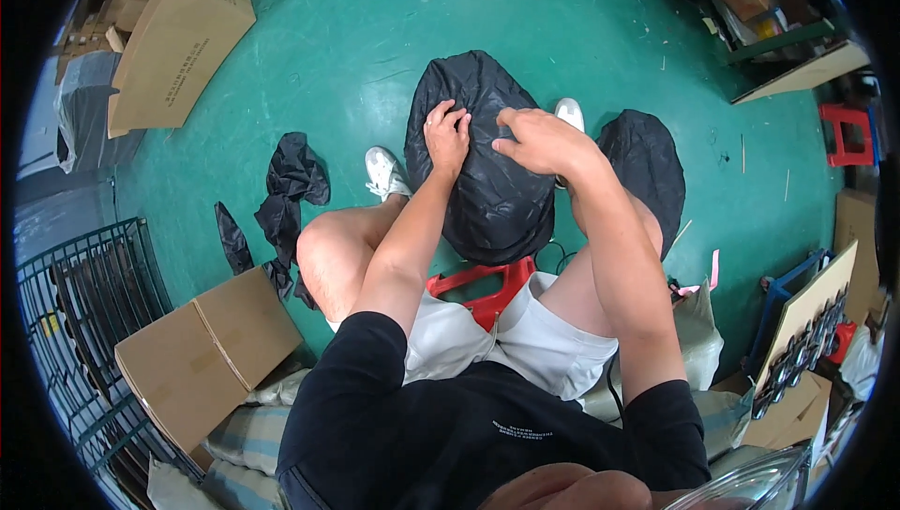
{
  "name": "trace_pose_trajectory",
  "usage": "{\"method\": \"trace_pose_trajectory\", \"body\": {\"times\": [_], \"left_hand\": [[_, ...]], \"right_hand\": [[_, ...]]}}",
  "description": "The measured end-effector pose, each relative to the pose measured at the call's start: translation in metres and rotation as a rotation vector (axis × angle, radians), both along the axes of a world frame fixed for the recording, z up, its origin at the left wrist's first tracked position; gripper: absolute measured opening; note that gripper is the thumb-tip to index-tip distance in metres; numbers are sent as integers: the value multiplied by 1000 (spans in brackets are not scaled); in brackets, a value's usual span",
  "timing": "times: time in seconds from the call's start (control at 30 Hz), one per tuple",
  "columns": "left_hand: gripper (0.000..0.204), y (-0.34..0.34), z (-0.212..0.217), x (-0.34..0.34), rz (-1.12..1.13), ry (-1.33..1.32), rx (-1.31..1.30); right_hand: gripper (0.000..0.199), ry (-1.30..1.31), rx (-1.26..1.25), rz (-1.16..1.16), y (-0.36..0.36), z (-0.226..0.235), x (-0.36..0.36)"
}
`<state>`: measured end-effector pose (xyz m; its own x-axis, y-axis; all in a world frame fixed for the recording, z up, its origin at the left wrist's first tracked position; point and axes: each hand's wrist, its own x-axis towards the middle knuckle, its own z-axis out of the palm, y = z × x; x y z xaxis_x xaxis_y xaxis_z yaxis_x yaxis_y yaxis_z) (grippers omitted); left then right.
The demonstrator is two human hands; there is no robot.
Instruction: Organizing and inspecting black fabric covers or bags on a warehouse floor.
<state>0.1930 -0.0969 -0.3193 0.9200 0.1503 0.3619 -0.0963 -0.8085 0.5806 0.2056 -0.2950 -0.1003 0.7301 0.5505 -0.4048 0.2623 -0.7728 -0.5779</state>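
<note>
Curling over a large black bundle [497,205] just above the frame's centre, the left hand [447,139] and right hand [544,142] sit close together; whether either grips it, I cannot tell.

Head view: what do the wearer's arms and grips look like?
Left sleeve and right sleeve: black, short. Left forearm and right forearm: bare, no cables or markings seen. Left grip and right grip: ungloved hands; possible ring on the left.
</note>
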Motion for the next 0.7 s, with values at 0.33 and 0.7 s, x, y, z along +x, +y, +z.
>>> {"method": "trace_pose_trajectory", "body": {"times": [0.33,0.7], "left_hand": [[10,3,23,7,28,212,-334],[15,-5,173,38,-247,398,-610]], "right_hand": [[45,18,-37,-19,-4,1,8],[32,-219,67,-345,-4,13,29]]}}
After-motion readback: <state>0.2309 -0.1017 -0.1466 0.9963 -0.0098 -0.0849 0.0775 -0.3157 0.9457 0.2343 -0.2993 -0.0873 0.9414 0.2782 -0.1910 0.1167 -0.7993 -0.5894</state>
